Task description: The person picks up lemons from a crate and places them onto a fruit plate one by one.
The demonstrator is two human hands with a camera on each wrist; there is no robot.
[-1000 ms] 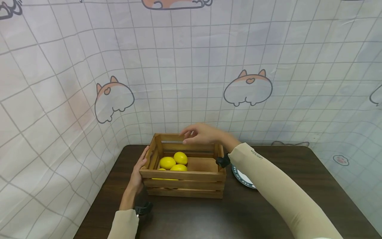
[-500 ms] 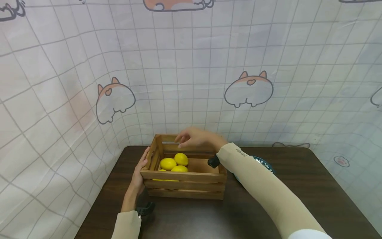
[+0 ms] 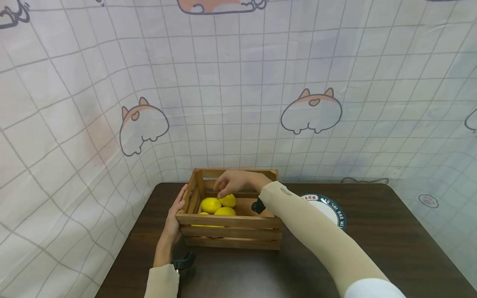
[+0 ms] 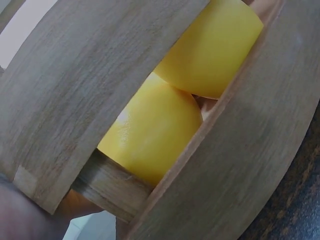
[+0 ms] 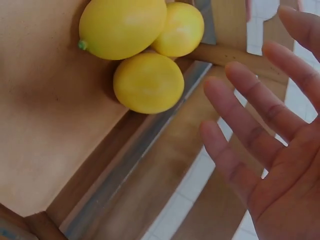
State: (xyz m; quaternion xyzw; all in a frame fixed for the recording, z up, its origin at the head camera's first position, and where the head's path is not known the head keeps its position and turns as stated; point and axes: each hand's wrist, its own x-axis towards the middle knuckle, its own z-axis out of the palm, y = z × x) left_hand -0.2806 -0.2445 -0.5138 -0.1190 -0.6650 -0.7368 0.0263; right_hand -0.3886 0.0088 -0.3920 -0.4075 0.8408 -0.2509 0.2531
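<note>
A slatted wooden crate point(image 3: 231, 222) stands on the dark table with several yellow lemons in its left half. My left hand point(image 3: 173, 219) rests along the crate's left end, fingers straight against it. Through a gap between slats, the left wrist view shows two lemons point(image 4: 155, 130) side by side. My right hand point(image 3: 236, 182) reaches over the crate with nothing in it, fingertips just above the rearmost lemon point(image 3: 228, 200) and partly covering it. In the right wrist view its fingers point(image 5: 250, 125) are spread and relaxed, to the right of three lemons point(image 5: 149, 82).
Right of the crate lies a white plate point(image 3: 324, 208) with a dark green lettered rim, partly hidden by my right sleeve. A grid-patterned cloth point(image 3: 238, 103) hangs behind and to the left of the table point(image 3: 238, 273).
My right hand has come down and slightly left into the crate's opening, over the lemons. More of the plate shows as the forearm moved left. My left hand has stayed at the crate.
</note>
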